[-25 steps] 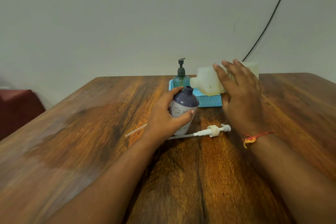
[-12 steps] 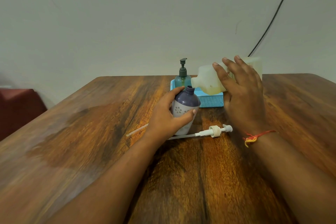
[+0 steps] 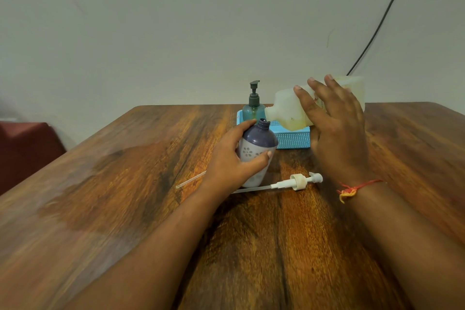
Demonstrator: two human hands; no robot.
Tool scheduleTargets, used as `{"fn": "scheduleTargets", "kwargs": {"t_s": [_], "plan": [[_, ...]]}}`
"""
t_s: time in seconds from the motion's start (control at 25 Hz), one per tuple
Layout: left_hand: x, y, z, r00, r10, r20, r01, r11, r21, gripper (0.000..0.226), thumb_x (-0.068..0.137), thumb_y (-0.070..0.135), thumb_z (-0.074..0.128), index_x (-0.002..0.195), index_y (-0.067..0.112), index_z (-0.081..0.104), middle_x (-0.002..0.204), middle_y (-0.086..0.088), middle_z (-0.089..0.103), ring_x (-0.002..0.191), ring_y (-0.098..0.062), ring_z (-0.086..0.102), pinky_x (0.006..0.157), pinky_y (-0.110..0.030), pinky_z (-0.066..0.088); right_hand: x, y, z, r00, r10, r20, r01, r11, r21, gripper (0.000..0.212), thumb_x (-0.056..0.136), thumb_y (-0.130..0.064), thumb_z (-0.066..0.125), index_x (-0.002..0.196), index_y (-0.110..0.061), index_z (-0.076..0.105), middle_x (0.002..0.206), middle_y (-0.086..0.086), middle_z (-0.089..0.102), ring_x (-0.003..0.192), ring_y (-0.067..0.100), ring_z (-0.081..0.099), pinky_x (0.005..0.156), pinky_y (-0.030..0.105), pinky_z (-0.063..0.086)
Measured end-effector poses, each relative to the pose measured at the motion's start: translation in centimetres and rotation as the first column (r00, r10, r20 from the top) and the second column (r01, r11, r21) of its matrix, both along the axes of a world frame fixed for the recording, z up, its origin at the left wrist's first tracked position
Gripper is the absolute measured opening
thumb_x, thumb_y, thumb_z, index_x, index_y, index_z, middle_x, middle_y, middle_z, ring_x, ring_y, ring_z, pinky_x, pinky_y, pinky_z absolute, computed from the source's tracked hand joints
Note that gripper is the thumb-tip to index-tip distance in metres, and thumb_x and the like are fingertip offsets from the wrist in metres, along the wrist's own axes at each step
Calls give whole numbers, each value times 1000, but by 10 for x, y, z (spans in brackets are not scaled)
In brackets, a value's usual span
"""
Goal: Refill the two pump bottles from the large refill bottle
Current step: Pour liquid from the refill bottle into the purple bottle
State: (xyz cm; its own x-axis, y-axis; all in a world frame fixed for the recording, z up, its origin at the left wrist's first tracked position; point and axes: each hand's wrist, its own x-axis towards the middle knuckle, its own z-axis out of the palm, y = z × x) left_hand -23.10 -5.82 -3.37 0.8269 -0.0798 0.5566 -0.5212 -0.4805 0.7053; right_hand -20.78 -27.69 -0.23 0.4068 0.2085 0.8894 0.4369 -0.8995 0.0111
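My left hand point(image 3: 232, 158) grips a purple-topped white pump bottle point(image 3: 256, 145) that stands open-necked on the wooden table, leaning slightly right. My right hand point(image 3: 334, 128) holds the large translucent refill bottle point(image 3: 289, 111) tipped on its side, its mouth just above and right of the purple bottle's neck. Yellowish liquid lies in the refill bottle's lower side. The white pump head with its long tube point(image 3: 297, 182) lies on the table in front of the purple bottle. A teal pump bottle point(image 3: 253, 107) with its dark pump on stands in the blue basket point(image 3: 293, 137).
The wooden table point(image 3: 125, 184) stretches left and toward me. A dark red seat point(image 3: 25, 148) sits beyond its left edge. A black cable point(image 3: 382, 17) runs down the pale wall at the right.
The refill bottle has tipped a little further, its mouth moving closer to the purple bottle's neck. My left hand has stayed on the purple bottle.
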Motion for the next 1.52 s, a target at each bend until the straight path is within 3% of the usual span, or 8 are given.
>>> {"fn": "scheduleTargets", "kwargs": {"t_s": [0.32,0.56,0.76,1.0,1.24,1.52], "plan": [[0,-1,1,1000,-4,11,4,1000,8,68,82,26,82,142,26,50,129,8,61,109,2,59,79,-2,45,0,0,2,1000,-12,7,12,1000,-13,82,83,15,63,153,-21,39,158,9,39,151,30,23,123,46,12],[0,-1,1,1000,-1,3,1,1000,12,68,82,27,81,142,27,49,128,10,59,107,13,55,79,-2,45,0,1,3,1000,-19,24,19,1000,-22,84,83,17,62,153,-22,39,158,9,39,151,30,23,123,45,12],[0,-1,1,1000,-1,5,1,1000,3,68,82,26,82,142,29,49,129,9,59,108,10,57,80,-3,46,0,0,4,999,-26,28,27,999,-30,84,83,16,64,153,-23,39,158,8,39,152,29,22,123,41,8],[0,-1,1,1000,-5,8,5,1000,3,67,83,23,82,141,28,50,123,14,58,105,19,54,79,-2,45,0,0,4,999,-22,36,23,999,-32,82,86,13,65,154,-24,38,158,7,38,152,28,21,123,37,3],[-1,-1,1,1000,-10,6,10,1000,7,66,83,22,81,139,31,48,120,19,55,105,22,52,79,-1,45,-1,1,5,999,-21,41,22,999,-39,84,84,16,63,154,-24,38,158,7,39,152,28,21,124,38,4],[1,0,1,1000,5,14,-5,1000,23,67,83,25,81,141,29,50,126,12,58,105,16,54,79,-2,45,-2,1,6,998,-32,46,35,998,-61,84,83,19,59,154,-22,39,159,8,38,152,29,21,124,43,9]]}}
